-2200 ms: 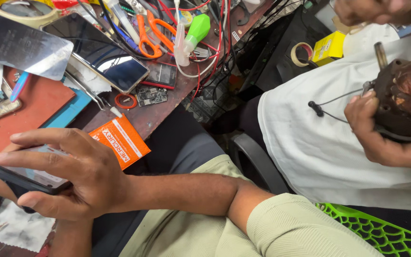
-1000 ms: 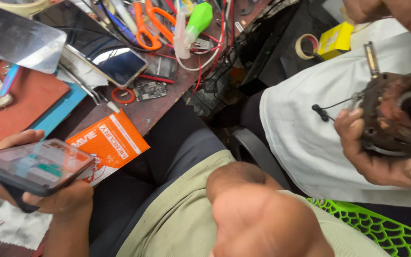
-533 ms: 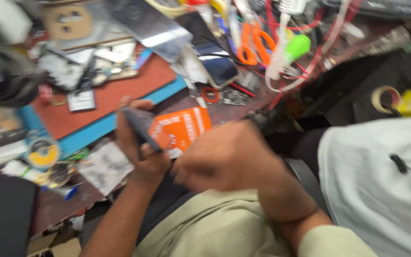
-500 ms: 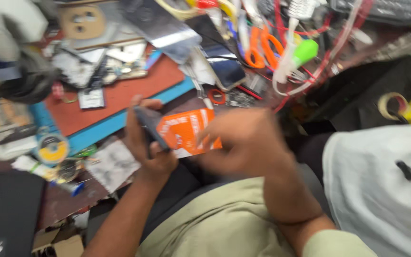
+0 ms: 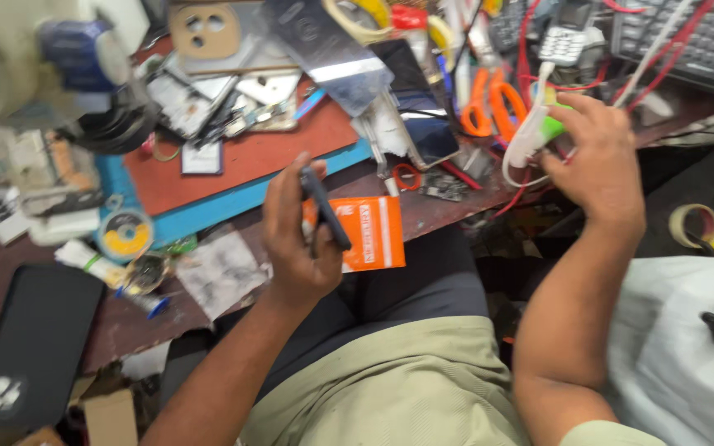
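The right hand [image 5: 592,161] has left the phone and reached beyond the orange box [image 5: 371,233], touching a white cable [image 5: 526,136]; the left hand [image 5: 295,235] clasps the dark smartphone [image 5: 324,208].

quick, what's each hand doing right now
Left hand: closed around a thin dark phone, held edge-on.
Right hand: reaching over the white cable by the green cap; grip cannot be told.
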